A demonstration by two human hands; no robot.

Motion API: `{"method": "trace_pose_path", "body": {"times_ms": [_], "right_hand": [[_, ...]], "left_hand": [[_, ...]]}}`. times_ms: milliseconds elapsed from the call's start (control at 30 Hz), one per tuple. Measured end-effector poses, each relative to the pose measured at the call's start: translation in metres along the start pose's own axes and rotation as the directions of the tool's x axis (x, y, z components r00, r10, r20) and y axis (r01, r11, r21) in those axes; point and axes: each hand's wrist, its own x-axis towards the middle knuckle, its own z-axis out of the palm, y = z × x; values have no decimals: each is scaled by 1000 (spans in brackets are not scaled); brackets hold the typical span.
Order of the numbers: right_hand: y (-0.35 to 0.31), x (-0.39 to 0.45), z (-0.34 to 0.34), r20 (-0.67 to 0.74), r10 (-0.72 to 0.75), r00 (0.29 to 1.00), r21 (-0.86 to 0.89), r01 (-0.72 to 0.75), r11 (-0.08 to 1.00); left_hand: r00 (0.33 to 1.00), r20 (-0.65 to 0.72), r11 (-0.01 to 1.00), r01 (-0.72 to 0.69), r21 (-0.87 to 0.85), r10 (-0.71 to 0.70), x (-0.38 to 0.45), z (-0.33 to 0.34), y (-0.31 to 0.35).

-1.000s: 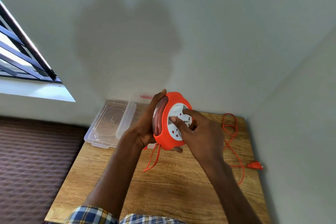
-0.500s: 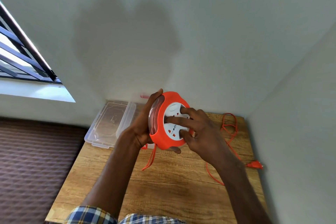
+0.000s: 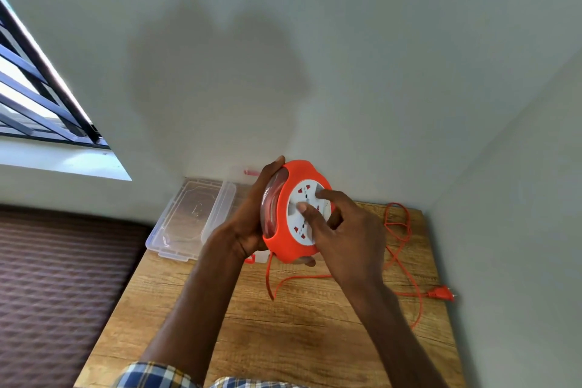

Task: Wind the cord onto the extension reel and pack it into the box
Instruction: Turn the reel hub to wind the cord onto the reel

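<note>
An orange extension reel (image 3: 285, 241) with a white socket face is held upright above the wooden table (image 3: 283, 340). My left hand (image 3: 255, 220) grips its back and rim from the left. My right hand (image 3: 343, 236) has its fingertips pressed on the white face. The orange cord (image 3: 406, 249) hangs from the reel's bottom, loops across the table to the right, and ends in an orange plug (image 3: 441, 294) near the right wall. A clear plastic box (image 3: 248, 186) stands behind the reel, mostly hidden.
A clear plastic lid (image 3: 192, 217) lies at the table's back left corner. Walls close the table in at the back and right. A brown patterned surface (image 3: 63, 277) lies left of the table, below a barred window (image 3: 34, 94).
My right hand's fingers have turned round on the white face. The loose cord on the table has shifted, and a new loop lies under the reel.
</note>
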Motion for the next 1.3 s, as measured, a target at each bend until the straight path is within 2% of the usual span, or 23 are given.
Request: {"method": "trace_pose_path", "body": {"times_ms": [67, 133, 267, 367, 433, 533, 633, 700, 767, 833, 967, 1033, 1100, 1167, 1300], "right_hand": [[6, 6, -8, 60, -173, 983, 5, 173, 985], [11, 11, -15, 201, -265, 943, 21, 267, 964], [14, 14, -24, 367, -312, 876, -65, 358, 931], [16, 15, -29, 435, -335, 836, -15, 379, 925], [16, 13, -29, 466, -327, 822, 13, 364, 931], [16, 9, -22, 463, -300, 834, -56, 365, 929], [19, 6, -13, 400, -291, 869, -120, 364, 924], [18, 4, -9, 303, -245, 921, -120, 292, 949], [13, 1, -5, 214, -106, 971, -63, 122, 991], [7, 0, 0, 172, 53, 984, 19, -57, 998], [-1, -2, 12, 123, 295, 948, 179, -313, 933], [-4, -1, 14, 186, 415, 890, 303, -454, 838], [-5, 3, 12, 302, 465, 832, 408, -554, 726], [-2, 3, 8, 339, 423, 840, 418, -537, 733], [1, -5, 4, 174, 277, 945, 312, -319, 895]], "left_hand": [[1000, 30, 1000, -7, -11, 7, -1, 1, 4], [999, 36, 999, -10, -32, 11, -1, 0, 7], [998, 57, 999, 35, -28, -34, -2, -4, 8], [997, 59, 998, 57, 14, -58, -4, -8, 8], [995, 65, 997, 74, 16, -75, -4, -10, 7], [993, 53, 995, 100, 21, -101, -3, -11, 3], [993, 31, 993, 115, 29, -116, -1, -9, 1], [995, 6, 994, 101, 52, -101, 0, -8, 1], [996, -3, 992, 88, 87, -88, 1, -6, 4], [996, -21, 991, 83, 101, -81, 1, -5, 5], [998, -40, 994, 54, 100, -50, -1, -1, 1], [998, -60, 994, 41, 97, -36, 0, 3, -2], [997, -71, 992, 35, 120, -26, 0, 7, -2], [997, -74, 990, 43, 136, -33, -1, 9, -1], [998, -63, 993, 19, 119, -12, -1, 13, 2]]}}
